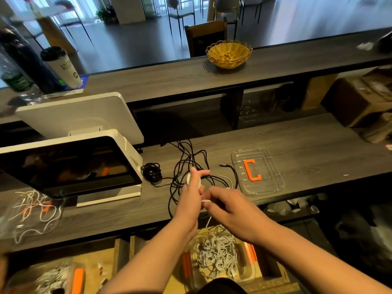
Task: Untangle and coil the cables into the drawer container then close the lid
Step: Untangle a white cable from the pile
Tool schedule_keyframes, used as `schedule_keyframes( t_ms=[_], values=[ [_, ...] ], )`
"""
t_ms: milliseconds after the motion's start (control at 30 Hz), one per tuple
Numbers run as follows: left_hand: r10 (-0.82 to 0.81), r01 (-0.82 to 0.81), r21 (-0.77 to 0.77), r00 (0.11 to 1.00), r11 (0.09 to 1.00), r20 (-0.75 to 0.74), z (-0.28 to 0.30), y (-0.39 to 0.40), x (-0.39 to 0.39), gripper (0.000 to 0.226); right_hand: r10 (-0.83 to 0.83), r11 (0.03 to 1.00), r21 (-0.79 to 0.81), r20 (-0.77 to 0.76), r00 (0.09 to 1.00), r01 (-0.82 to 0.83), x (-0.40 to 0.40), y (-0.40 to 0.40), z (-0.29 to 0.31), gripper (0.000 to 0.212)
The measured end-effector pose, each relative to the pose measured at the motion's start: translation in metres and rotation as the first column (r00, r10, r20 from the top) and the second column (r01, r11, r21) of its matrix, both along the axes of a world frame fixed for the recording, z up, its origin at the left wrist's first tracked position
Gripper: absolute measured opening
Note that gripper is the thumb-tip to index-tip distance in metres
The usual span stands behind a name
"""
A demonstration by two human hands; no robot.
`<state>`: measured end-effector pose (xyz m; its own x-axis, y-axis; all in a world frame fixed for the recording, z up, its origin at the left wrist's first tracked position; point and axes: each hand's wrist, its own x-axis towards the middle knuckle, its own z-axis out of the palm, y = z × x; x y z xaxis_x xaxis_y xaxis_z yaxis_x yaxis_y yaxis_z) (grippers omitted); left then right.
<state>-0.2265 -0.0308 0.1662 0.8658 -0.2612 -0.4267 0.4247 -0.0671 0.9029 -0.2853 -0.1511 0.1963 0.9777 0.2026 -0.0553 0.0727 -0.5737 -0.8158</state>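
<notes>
- a grey wood-grain counter (pixel 307 149) is seen from above, its near edge running just past the wrists.
- a white cable (pixel 206 201) is being wound over the counter's near edge: a small white coil is gripped by the curled fingers of the left hand (pixel 192 187), and the strand is pinched by the thumb and fingers of the right hand (pixel 224 205).
- from the hands, the white strand drops past the counter edge into a clear drawer container (pixel 252 270), where more white cables (pixel 218 255) are heaped between orange clips.
- a tangle of black cables (pixel 186 166) is spread on the counter just beyond the hands, with a small black bundle (pixel 151 172) to its left.
- a clear lid (pixel 257 171) with an orange handle lies flat to the right of the tangle, near the counter's front edge.
- bare counter is left to the right of the lid.
- a white screen terminal (pixel 70 166) stands to the left.
- a yellow basket (pixel 229 53) sits on the raised shelf behind.
</notes>
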Motion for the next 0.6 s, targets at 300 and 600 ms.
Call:
schedule_keyframes(
  t_ms=[300, 600],
  values=[
    [0.026, -0.156, -0.338, 0.933, 0.928, -0.359, 0.007, 0.007, 0.014, 0.059, -0.020, 0.996, -0.082, 0.004, 1.000, 0.020, 0.013, -0.014, 0.002, 0.011],
    [0.361, -0.626, -0.397, 0.744, 0.671, -0.562, 0.009, 0.020, 0.046, 0.052, -0.019, 0.950, -0.310, -0.158, 0.987, -0.031, -0.001, 0.003, -0.027, 0.019]
  ],
)
